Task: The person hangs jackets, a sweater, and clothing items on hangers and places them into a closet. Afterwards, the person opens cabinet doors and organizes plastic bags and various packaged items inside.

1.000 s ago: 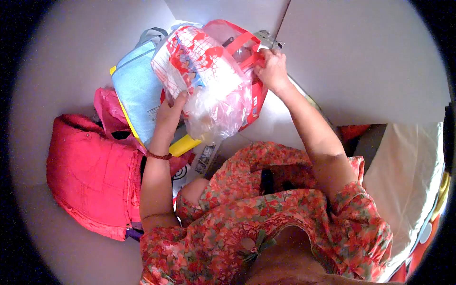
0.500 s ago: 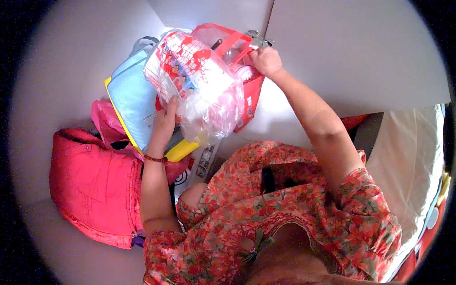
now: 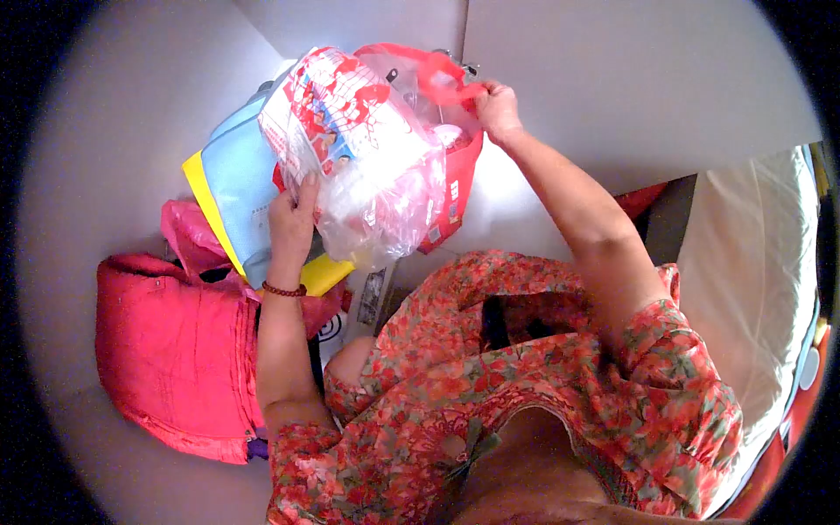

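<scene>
My left hand [image 3: 293, 219] is closed on the lower left edge of a clear plastic bag [image 3: 376, 206], which has a red and blue printed package [image 3: 337, 101] in it. Behind and to the right of it stands a red tote bag [image 3: 459, 197], partly covered. The fingers of my right hand [image 3: 498, 112] are closed round the red strap [image 3: 442, 80] of this tote, pulling it out to the right. Pinkish and clear plastic shows inside the tote's opening; what it wraps I cannot make out.
A light blue bag with yellow edging [image 3: 241, 188] leans behind my left hand. Below it lie a pink bag [image 3: 188, 232] and a red padded jacket [image 3: 175, 350]. Grey panels [image 3: 612, 87] rise behind, and pale cloth [image 3: 744, 262] covers something at the right.
The red strap is stretched further and spread wider by my right hand. My left hand keeps its hold on the plastic bag. The view has shifted slightly.
</scene>
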Motion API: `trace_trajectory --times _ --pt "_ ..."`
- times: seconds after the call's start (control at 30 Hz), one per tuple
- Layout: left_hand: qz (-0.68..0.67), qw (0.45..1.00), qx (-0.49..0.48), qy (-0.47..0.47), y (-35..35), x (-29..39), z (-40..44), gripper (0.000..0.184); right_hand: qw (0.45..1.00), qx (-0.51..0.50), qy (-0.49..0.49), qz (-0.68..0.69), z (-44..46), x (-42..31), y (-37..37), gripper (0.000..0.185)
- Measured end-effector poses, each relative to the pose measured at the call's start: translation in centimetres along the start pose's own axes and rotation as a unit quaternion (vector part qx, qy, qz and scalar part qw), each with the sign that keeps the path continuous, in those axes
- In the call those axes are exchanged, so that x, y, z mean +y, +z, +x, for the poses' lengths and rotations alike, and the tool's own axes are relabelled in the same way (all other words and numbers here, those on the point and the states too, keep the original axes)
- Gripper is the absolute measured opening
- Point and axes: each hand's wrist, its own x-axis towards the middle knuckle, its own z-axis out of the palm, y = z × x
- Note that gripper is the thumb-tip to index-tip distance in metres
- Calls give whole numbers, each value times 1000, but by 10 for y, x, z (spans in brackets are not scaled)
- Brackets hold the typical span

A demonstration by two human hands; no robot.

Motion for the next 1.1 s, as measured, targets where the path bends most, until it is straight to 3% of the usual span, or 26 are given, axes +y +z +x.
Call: trace_trajectory --times 0.1,0.17,0.23,0.3,0.37,0.43,0.47,0.53,0.57,0.63,0.7,0.77,0.8,0.83,0.9,0.93,1.03,1.1 --pt "-15 999 -12 38 8 -8 -3 44 997 55 -33 -39 -9 -5 -20 22" --pt "-27 997 -1 76 12 -3 -11 40 998 58 -15 29 -8 -15 -36 23" --pt "-11 990 -19 136 20 -10 -11 34 994 60 -57 64 5 6 -47 23" --pt "-56 992 -49 105 35 -21 -6 33 981 12 -34 191 -21 -24 -73 24" --pt "-99 990 -70 76 46 -30 -2 32 985 30 -31 167 -38 -34 -90 24" --pt "-124 973 -90 172 70 -50 6 33 990 -21 58 127 -59 -13 -117 22" --pt "-124 973 -97 172 72 -67 16 33 983 0 94 155 -60 -6 -112 21" --pt "-137 964 -226 -14 77 -89 23 35 979 -11 145 140 -69 11 -111 21" --pt "-133 964 -229 -14 81 -92 19 35 974 -23 183 132 -75 22 -113 22" --pt "-57 953 -277 108 84 -101 16 35 949 -28 290 124 -91 38 -108 26" --pt "18 945 -314 85 76 -112 11 32 934 -23 328 142 -101 42 -109 30" --pt "-17 960 -273 58 75 -131 11 32 950 -52 274 140 -91 41 -118 35" --pt "-8 965 -234 115 75 -134 3 35 951 -122 270 90 -86 57 -127 37" --pt "-5 966 -235 113 81 -144 4 35 950 -124 272 92 -86 56 -132 37" --pt "-105 962 -240 -73 82 -178 13 40 954 -162 193 161 -93 26 -135 32" --pt "-191 945 -233 -129 86 -146 5 45 951 -135 196 195 -95 13 -130 31" --pt "-165 953 -229 -108 88 -141 5 46 913 -154 213 313 -88 2 -131 34" --pt "-158 953 -237 -98 87 -140 5 46 908 -160 237 307 -88 -8 -132 34"
